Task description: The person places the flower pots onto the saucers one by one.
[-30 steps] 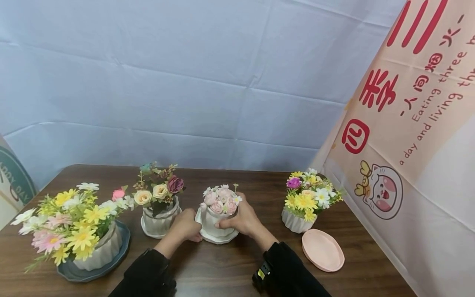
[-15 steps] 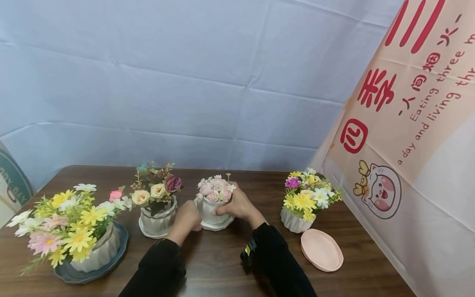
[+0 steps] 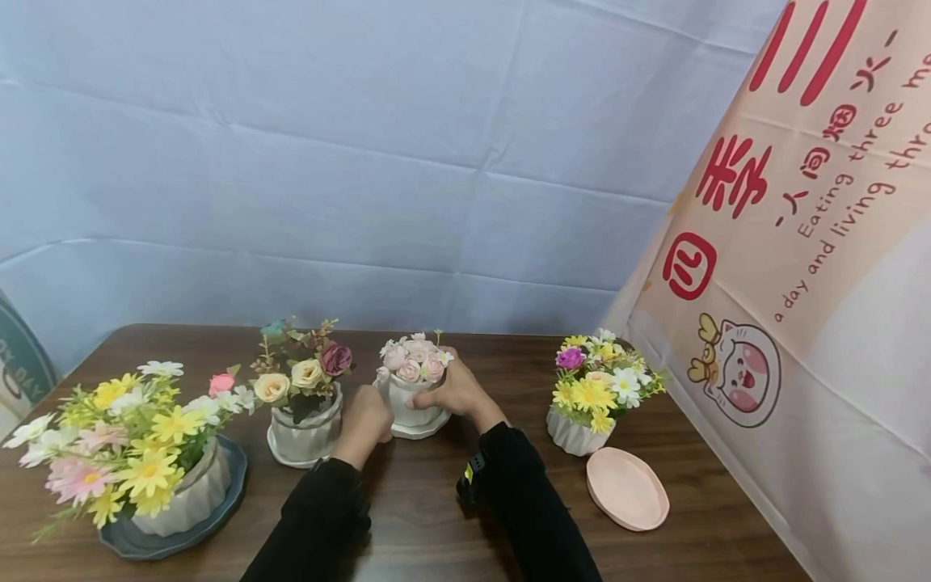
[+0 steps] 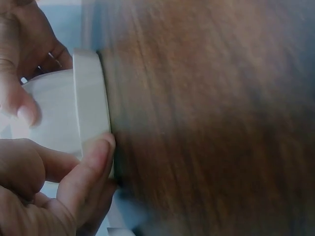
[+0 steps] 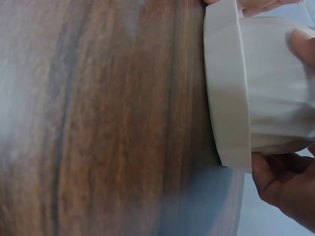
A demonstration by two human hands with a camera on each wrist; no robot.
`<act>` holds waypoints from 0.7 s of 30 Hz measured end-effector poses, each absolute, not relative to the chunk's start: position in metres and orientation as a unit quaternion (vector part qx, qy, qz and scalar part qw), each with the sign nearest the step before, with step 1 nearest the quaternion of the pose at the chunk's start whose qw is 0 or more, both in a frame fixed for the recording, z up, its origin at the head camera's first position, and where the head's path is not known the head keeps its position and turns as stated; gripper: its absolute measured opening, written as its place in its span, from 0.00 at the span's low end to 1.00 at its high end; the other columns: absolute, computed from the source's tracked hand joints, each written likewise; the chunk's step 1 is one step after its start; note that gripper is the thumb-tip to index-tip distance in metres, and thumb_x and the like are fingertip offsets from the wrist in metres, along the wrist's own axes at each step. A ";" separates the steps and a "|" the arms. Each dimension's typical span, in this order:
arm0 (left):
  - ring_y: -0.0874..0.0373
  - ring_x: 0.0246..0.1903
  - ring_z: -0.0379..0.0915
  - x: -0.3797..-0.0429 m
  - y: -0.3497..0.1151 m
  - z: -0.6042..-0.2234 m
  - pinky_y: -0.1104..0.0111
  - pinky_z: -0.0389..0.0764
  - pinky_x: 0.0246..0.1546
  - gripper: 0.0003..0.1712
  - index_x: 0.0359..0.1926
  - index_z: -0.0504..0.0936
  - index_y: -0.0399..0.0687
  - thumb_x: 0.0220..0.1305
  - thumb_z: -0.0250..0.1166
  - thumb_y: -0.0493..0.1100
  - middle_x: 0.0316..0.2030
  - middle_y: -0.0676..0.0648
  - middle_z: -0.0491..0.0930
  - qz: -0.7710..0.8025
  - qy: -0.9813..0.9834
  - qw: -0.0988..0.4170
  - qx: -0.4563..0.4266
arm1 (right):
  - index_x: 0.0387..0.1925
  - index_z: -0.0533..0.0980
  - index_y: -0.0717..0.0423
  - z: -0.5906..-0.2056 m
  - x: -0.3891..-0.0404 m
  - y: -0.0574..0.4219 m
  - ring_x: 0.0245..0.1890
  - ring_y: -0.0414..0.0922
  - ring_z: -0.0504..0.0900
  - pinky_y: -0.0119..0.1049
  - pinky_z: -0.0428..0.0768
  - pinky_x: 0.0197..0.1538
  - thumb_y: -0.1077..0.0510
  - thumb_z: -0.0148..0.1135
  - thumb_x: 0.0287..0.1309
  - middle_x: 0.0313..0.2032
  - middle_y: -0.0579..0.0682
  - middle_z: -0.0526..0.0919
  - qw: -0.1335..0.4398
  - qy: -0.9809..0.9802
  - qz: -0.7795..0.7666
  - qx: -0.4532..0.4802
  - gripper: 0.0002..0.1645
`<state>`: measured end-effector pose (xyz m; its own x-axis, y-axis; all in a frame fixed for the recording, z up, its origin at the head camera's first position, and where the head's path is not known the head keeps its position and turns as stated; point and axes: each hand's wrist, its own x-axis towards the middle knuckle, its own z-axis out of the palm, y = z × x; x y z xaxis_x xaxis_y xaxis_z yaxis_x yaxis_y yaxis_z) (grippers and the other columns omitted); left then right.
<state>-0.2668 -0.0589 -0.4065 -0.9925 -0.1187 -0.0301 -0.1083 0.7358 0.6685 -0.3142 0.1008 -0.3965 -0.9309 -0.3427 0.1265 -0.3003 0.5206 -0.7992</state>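
Note:
In the head view, a white flowerpot (image 3: pixel 402 398) of pale pink roses (image 3: pixel 414 360) stands upright in a white saucer (image 3: pixel 416 431) near the table's back middle. My right hand (image 3: pixel 460 394) grips the pot from the right, its thumb across the front; some fingers are hidden behind. At the left side my left hand (image 3: pixel 368 419) pinches the saucer rim, and its thumb shows on the rim in the left wrist view. Just left of that hand is a second white pot (image 3: pixel 309 432) with cream and purple roses, on its own white saucer (image 3: pixel 280 457).
At the far left, a pot of yellow and pink daisies (image 3: pixel 145 461) sits on a blue-grey dish (image 3: pixel 236 477). A yellow-and-white flower pot (image 3: pixel 578 431) stands to the right, with a pink dish (image 3: pixel 627 489) before it. A pale cloth (image 3: pixel 349 178) hangs behind the wooden table (image 3: pixel 436 517).
Both hands have moved the pink-rose pot and its saucer away from me, toward the table's back. The view has shifted slightly; the other pots and the pink dish stay put.

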 end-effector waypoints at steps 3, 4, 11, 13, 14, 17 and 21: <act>0.49 0.23 0.76 -0.267 -0.059 -0.407 0.66 0.78 0.25 0.07 0.19 0.75 0.36 0.37 0.61 0.24 0.20 0.42 0.75 -0.353 -0.934 0.014 0.061 | 0.62 0.63 0.61 -0.397 -0.314 0.100 0.57 0.50 0.67 0.41 0.62 0.61 0.62 0.79 0.27 0.60 0.57 0.63 0.024 0.869 -0.459 -0.181 0.54; 0.49 0.23 0.76 -0.267 -0.059 -0.407 0.66 0.78 0.26 0.06 0.20 0.75 0.35 0.38 0.61 0.24 0.20 0.42 0.76 -0.354 -0.933 0.014 0.063 | 0.62 0.63 0.61 -0.397 -0.314 0.100 0.57 0.50 0.67 0.41 0.62 0.61 0.62 0.80 0.28 0.61 0.57 0.63 0.025 0.868 -0.463 -0.179 0.55; 0.52 0.18 0.76 -0.267 -0.057 -0.407 0.68 0.77 0.22 0.04 0.21 0.75 0.34 0.42 0.59 0.24 0.16 0.44 0.75 -0.374 -0.924 0.006 0.072 | 0.63 0.61 0.61 -0.398 -0.314 0.101 0.58 0.50 0.66 0.42 0.61 0.61 0.61 0.80 0.28 0.61 0.56 0.63 0.025 0.869 -0.463 -0.173 0.56; 0.53 0.16 0.75 -0.266 -0.057 -0.407 0.69 0.76 0.20 0.04 0.21 0.75 0.34 0.42 0.59 0.24 0.14 0.46 0.75 -0.374 -0.924 0.007 0.073 | 0.63 0.62 0.61 -0.398 -0.314 0.101 0.58 0.50 0.66 0.42 0.61 0.61 0.61 0.80 0.28 0.62 0.56 0.62 0.025 0.868 -0.464 -0.175 0.56; 0.54 0.15 0.75 -0.266 -0.057 -0.408 0.69 0.76 0.20 0.04 0.21 0.75 0.34 0.42 0.59 0.25 0.13 0.46 0.74 -0.372 -0.925 0.009 0.072 | 0.63 0.62 0.61 -0.399 -0.314 0.101 0.58 0.50 0.66 0.42 0.61 0.62 0.60 0.80 0.28 0.62 0.56 0.62 0.024 0.868 -0.464 -0.175 0.56; 0.53 0.15 0.75 -0.266 -0.056 -0.409 0.68 0.76 0.21 0.04 0.19 0.75 0.34 0.41 0.59 0.25 0.12 0.47 0.74 -0.365 -0.928 0.017 0.070 | 0.64 0.61 0.61 -0.401 -0.313 0.101 0.59 0.51 0.64 0.43 0.60 0.62 0.61 0.80 0.29 0.63 0.57 0.61 0.025 0.861 -0.476 -0.176 0.57; 0.49 0.22 0.76 -0.266 -0.056 -0.409 0.65 0.78 0.28 0.04 0.20 0.75 0.33 0.38 0.60 0.25 0.18 0.43 0.75 -0.350 -0.934 0.032 0.068 | 0.66 0.58 0.61 -0.403 -0.312 0.102 0.61 0.52 0.62 0.46 0.57 0.63 0.61 0.80 0.30 0.64 0.58 0.60 0.025 0.850 -0.497 -0.172 0.59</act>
